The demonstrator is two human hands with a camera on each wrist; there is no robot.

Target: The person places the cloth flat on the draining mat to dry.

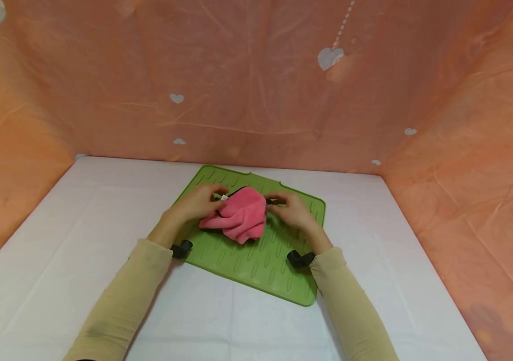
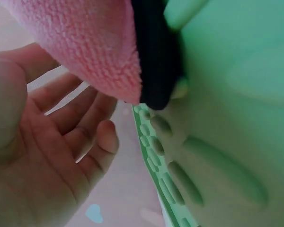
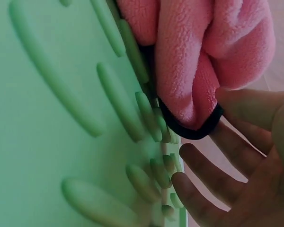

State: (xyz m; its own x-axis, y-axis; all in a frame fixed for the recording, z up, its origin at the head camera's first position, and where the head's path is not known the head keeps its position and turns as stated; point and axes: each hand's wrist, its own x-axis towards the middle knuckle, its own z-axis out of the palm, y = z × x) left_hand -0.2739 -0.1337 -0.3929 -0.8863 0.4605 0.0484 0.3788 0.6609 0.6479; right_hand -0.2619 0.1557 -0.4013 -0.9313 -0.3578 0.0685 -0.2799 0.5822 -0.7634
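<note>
A pink fleecy cloth (image 1: 243,213) with a dark edging lies bunched on a green ridged mat (image 1: 238,260). At the cloth's left side my left hand (image 1: 199,201) pinches its edge by a small white label. The left wrist view shows the cloth (image 2: 94,47) covering the tips of that thumb and index finger, with the other fingers of the left hand (image 2: 52,127) loosely bent. My right hand (image 1: 293,209) pinches the dark-edged right side between thumb and fingers. In the right wrist view the thumb of the right hand (image 3: 255,151) lies on the dark edging (image 3: 194,132).
Under the mat is a white-covered table (image 1: 80,240). Orange sheeting (image 1: 247,85) with pale hearts walls the back and both sides. Black wrist-camera mounts (image 1: 300,259) sit beside both wrists, over the mat's near part.
</note>
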